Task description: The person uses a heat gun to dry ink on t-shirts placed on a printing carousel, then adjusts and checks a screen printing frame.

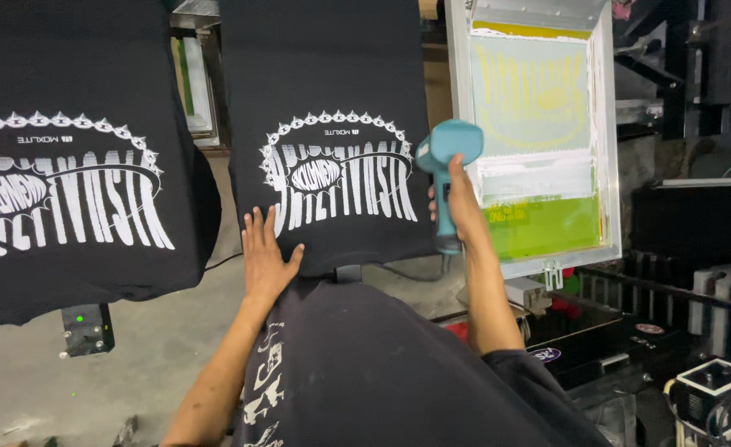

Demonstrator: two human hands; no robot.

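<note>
A black shirt (pixel 332 124) with a white print lies stretched flat on a platen at centre. A screen frame (pixel 539 132) stands just right of it. The right hand (pixel 458 194) has its fingers clamped on a teal heat gun (pixel 444 165) at the shirt's right edge. The left hand (pixel 264 252) lies flat on the shirt's lower left, fingers apart.

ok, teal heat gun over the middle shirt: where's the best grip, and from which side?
By the handle. The teal heat gun is pistol-shaped, barrel on top pointing left at the printed black shirt, straight handle hanging below with the cord at its foot. Come from the right, behind the barrel, as the right hand wraps it now. That probably keeps fingers off the nozzle. The left hand lies flat on the shirt's hem.
</note>
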